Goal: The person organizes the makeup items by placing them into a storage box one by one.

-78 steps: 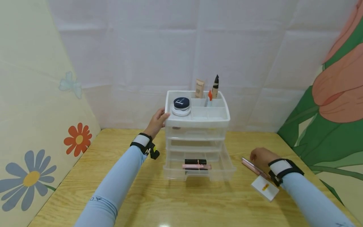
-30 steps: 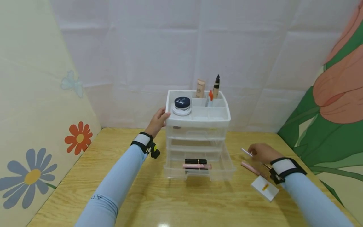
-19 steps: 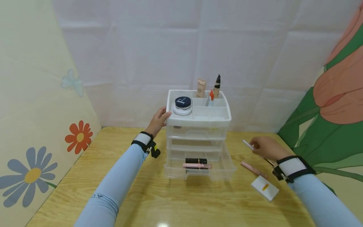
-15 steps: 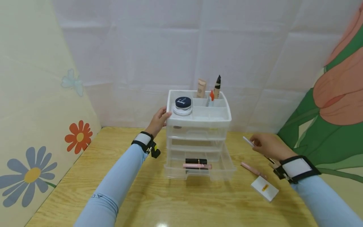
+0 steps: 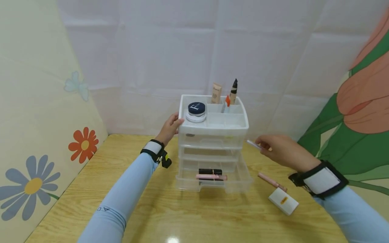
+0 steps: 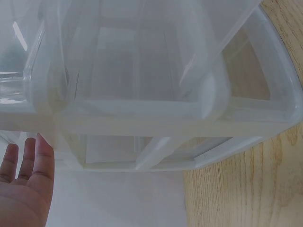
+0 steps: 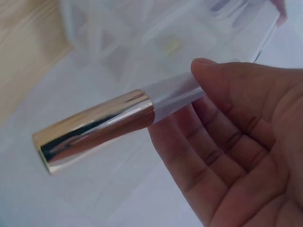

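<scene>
A white drawer organizer with clear drawers stands mid-table. My left hand rests against its upper left side, thumb at the rim and fingers extended along the side. In the left wrist view those fingers reach up to the frame. To the right of the organizer, my right hand pinches a slim cosmetic tube between thumb and fingers. The right wrist view shows the tube's shiny gold end and pale translucent body. The bottom drawer is pulled out, with a black tube and a pink tube inside.
The organizer's top holds a navy-lidded compact, a beige squeeze tube, a black-tipped bottle and an orange-capped item. A pink tube and a white box lie on the table at right.
My right hand has picked up the slim tube from beside the pink one and carried it up and left towards the organizer. My left hand has stayed at the organizer's side.
</scene>
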Motion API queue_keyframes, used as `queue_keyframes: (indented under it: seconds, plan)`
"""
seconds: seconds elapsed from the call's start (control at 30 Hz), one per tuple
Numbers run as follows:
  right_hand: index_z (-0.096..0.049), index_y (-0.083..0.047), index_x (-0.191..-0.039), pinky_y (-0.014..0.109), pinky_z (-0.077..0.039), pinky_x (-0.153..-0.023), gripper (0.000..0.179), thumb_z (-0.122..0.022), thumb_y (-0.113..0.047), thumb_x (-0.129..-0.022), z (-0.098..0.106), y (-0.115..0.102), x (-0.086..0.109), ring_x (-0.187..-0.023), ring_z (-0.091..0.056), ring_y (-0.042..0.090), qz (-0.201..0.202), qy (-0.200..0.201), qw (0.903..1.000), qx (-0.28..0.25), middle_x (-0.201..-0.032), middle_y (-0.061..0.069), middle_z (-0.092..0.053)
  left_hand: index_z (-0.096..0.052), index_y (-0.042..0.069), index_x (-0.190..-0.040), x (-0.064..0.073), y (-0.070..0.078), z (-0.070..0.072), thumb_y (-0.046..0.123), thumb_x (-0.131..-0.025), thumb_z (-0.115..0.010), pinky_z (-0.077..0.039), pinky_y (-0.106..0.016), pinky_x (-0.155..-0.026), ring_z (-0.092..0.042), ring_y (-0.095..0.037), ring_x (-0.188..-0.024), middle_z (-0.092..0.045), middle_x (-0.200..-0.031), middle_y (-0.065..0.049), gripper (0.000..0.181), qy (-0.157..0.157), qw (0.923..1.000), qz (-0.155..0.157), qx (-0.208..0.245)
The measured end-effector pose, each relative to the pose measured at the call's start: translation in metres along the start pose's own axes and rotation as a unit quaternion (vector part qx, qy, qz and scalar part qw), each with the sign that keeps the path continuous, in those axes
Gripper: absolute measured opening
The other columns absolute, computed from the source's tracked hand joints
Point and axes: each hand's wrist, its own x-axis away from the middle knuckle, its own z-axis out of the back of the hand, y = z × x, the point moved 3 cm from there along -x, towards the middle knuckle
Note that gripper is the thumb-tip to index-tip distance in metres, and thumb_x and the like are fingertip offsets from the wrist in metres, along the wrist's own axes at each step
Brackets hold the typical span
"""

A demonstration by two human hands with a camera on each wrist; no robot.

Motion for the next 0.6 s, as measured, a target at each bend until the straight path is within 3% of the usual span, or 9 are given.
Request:
queue_keyframes:
  seconds: [0.17, 0.5, 0.6]
  plan:
    - [-0.072, -0.005, -0.107, 0.038, -0.056, -0.069, 0.02, -0.075, -0.002, -0.087, 0.004, -0.027, -0.014, -0.081, -0.065, 0.015, 0.043, -0.003, 0.9988, 0.024, -0.09, 0.001, -0.07, -0.032, 0.005, -0.156, 0.001, 0.001, 0.0, 0.028, -0.105, -0.043, -0.044, -0.055, -0.109, -0.048, -0.039, -0.134, -0.04, -0.155, -0.021, 0.057, 0.002, 1.0, -0.002, 0.007]
    - [-0.074, -0.009, -0.106, 0.036, -0.057, -0.072, 0.014, -0.07, -0.005, -0.093, -0.008, -0.072, -0.061, -0.08, -0.061, 0.012, 0.063, -0.084, 0.9943, 0.016, -0.097, 0.003, -0.072, -0.032, 0.005, -0.156, 0.002, 0.003, 0.0, 0.029, -0.106, -0.043, -0.044, -0.055, -0.109, -0.049, -0.038, -0.133, -0.041, -0.153, -0.021, 0.056, 0.002, 1.0, -0.005, 0.008]
    - [-0.075, -0.01, -0.102, 0.035, -0.057, -0.073, 0.012, -0.069, -0.005, -0.093, -0.017, -0.084, -0.074, -0.078, -0.061, 0.012, 0.09, -0.097, 0.9908, 0.024, -0.095, 0.002, -0.072, -0.031, 0.005, -0.157, 0.002, 0.003, 0.0, 0.028, -0.106, -0.042, -0.044, -0.055, -0.109, -0.049, -0.038, -0.133, -0.041, -0.153, -0.022, 0.057, -0.001, 0.9999, -0.008, 0.011]
